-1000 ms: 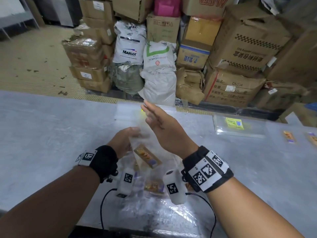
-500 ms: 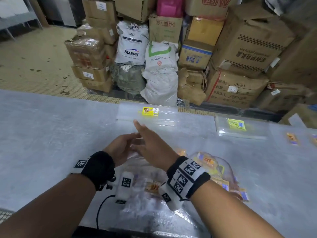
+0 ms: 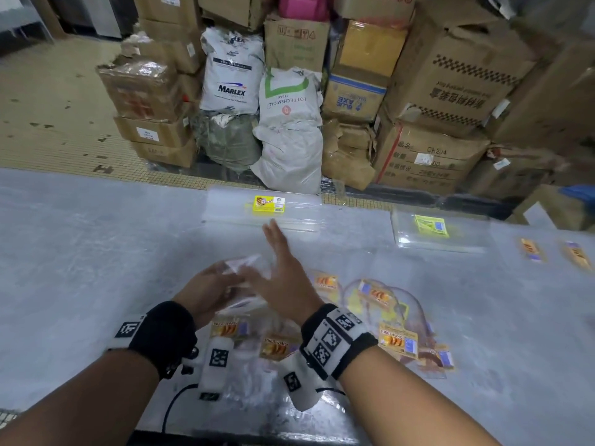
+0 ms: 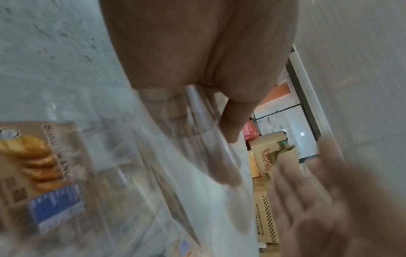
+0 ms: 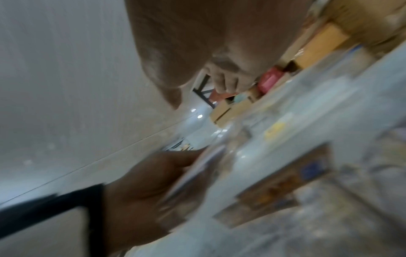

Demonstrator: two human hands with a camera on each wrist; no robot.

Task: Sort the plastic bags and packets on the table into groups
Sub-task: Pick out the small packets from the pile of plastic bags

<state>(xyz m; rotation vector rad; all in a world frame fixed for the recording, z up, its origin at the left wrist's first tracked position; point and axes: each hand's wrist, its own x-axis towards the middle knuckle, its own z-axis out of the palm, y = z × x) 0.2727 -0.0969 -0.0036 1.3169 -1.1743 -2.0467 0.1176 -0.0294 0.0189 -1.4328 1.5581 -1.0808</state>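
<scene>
Left hand point(image 3: 206, 291) grips a clear plastic bag point(image 3: 244, 268) mid-tabletop; right hand point(image 3: 283, 278) flat, fingers straight, against it.

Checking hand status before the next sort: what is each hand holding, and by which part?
Left hand grips a clear plastic bag near its upper edge. Right hand is flat, holding nothing.
</scene>
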